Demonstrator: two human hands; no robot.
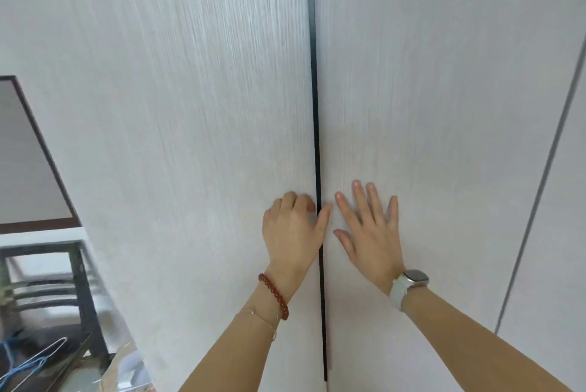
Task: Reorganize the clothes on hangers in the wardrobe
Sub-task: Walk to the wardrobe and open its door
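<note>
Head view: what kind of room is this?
Likely a bedroom or dressing area at home: tall white wardrobe doors fill the view, wire hangers lie lower left, beside a dark chair.

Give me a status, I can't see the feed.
Left hand curled at the door seam, right hand flat on right door. Wardrobe closed, clothes hidden.

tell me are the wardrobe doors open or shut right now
Shut, or all but: the left door and right door meet with only a thin dark seam. The left hand curls at that seam; the right hand lies flat.
</note>
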